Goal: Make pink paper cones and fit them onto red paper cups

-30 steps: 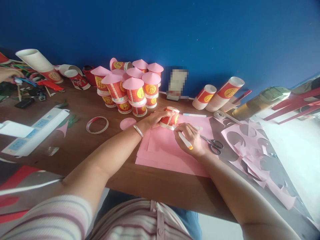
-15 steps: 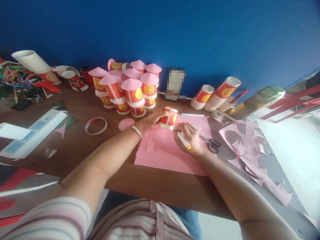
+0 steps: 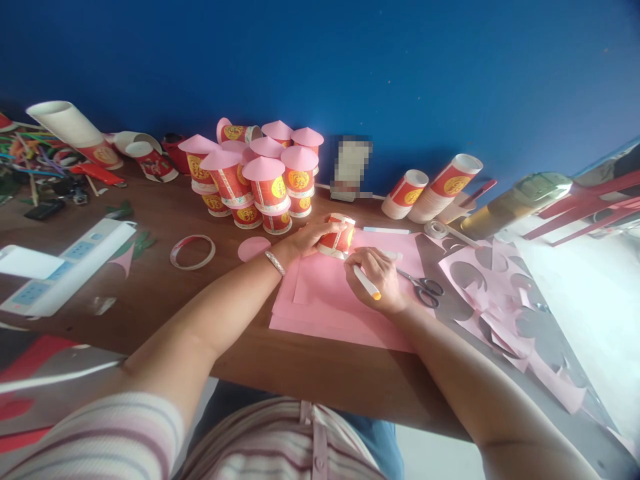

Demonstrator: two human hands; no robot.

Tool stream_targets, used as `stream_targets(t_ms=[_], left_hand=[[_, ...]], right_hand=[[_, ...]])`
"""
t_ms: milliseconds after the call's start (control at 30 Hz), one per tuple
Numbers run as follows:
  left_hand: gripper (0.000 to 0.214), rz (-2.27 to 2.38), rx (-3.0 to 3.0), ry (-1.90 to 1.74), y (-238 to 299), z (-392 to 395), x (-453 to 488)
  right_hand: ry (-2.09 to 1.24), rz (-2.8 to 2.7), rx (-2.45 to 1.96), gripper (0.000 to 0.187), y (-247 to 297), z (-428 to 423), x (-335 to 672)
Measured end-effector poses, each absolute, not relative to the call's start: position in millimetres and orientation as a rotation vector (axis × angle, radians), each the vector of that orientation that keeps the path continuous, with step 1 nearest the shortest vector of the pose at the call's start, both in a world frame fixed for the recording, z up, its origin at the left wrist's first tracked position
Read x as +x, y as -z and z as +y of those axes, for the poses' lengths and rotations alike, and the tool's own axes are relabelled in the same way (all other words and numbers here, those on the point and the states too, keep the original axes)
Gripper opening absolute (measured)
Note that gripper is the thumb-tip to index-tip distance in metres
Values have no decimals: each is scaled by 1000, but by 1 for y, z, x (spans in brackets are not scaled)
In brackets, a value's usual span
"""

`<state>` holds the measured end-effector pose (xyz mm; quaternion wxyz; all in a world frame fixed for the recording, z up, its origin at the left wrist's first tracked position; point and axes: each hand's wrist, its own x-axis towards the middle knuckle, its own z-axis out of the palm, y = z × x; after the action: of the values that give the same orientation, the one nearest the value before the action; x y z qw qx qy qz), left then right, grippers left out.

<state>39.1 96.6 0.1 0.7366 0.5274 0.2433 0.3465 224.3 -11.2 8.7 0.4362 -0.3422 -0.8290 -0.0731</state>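
My left hand point(image 3: 311, 237) presses a red paper cup point(image 3: 338, 237) upside down onto a stack of pink paper sheets point(image 3: 330, 300) on the brown table. My right hand point(image 3: 379, 277) grips a white pen with an orange end point(image 3: 367, 283), its tip against the cup's rim on the paper. A silver bracelet circles my left wrist.
A cluster of red cups with pink cone lids point(image 3: 260, 175) stands behind. Scissors point(image 3: 424, 287), a tape roll point(image 3: 193, 251), a pink paper disc point(image 3: 253, 248), stacked cups point(image 3: 440, 183), cut pink scraps point(image 3: 515, 313) and a white power strip point(image 3: 65, 267) lie around.
The other person's hand at the far left has gone from view. My right hand has shifted the pen slightly left around the cup's rim.
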Motion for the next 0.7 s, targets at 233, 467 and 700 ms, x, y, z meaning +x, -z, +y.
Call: stream_targets(t_ms=[233,467,700], left_hand=[[35,526,1187,-762,-1,95,41],[36,476,1228,-749,-2,95,41],[41,544,1177,-738,-3,95,42]], right_hand=[[166,-2056,-825,21,-10,-12,222],[179,-2073,-825,19,-11,-12,222],[170,-2087,-864,18,-9,-11,223]])
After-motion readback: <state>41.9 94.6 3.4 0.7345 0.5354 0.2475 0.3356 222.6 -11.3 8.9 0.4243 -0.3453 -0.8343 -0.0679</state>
